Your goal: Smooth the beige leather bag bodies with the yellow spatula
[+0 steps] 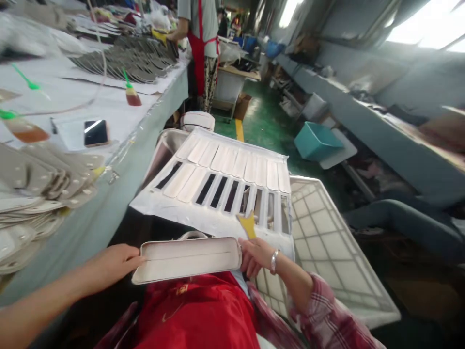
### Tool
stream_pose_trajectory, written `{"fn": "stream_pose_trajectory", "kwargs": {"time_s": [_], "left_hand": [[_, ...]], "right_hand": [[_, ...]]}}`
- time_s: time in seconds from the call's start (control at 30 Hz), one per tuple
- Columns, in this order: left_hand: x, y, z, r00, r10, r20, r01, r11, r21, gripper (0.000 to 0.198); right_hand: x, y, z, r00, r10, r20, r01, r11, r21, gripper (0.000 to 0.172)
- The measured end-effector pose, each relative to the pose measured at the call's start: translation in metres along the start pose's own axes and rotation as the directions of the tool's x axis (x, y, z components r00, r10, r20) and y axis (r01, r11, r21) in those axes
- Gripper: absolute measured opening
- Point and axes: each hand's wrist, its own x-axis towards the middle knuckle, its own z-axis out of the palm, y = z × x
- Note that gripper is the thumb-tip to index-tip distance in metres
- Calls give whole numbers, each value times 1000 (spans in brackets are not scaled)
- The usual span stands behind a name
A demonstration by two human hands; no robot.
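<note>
Between my hands, above my red apron, is a long cream panel (189, 259) with rounded corners, a raised darker edge and a thin line along its length. My left hand (123, 259) pinches its left end. At the right end, my right hand (257, 254) is closed against the panel's edge, and a yellow fork-ended tool (247, 225) sticks up from it; the grip on each is partly hidden. Just beyond lies a white slotted board (218, 213). Similar cream strips (220, 157) fill its far row, two more strips (187, 183) lie in the near row, and several slots show dark gaps.
Left is a long worktable (152, 104) with stacked grey pieces (127, 58), a phone (96, 133) and a glue bottle (132, 94). A white crate (327, 232) stands right of the board. Farther off are a teal bin (316, 140) and a person in an apron (199, 58).
</note>
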Motion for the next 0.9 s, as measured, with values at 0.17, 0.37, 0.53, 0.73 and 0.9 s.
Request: {"fn": "stream_pose_trajectory", "kwargs": {"time_s": [0.17, 0.37, 0.53, 0.73, 0.9], "left_hand": [[-3, 84, 28, 885, 428, -184, -370, 886, 279, 31], [32, 141, 73, 745, 667, -2, -611, 684, 398, 50], [40, 132, 81, 716, 698, 24, -605, 602, 521, 55], [39, 133, 75, 721, 690, 60, -605, 585, 540, 53], [37, 135, 69, 740, 667, 80, -622, 635, 457, 57]], "right_hand": [[-1, 8, 9, 997, -42, -72, 41, 999, -5, 46], [7, 14, 18, 976, -107, -188, 59, 967, -246, 28], [6, -4, 17, 989, -16, -149, -21, 969, -247, 26], [13, -6, 7, 994, 96, -59, -106, 973, -205, 36], [26, 26, -15, 948, -81, 307, -40, 928, 370, 43]]}}
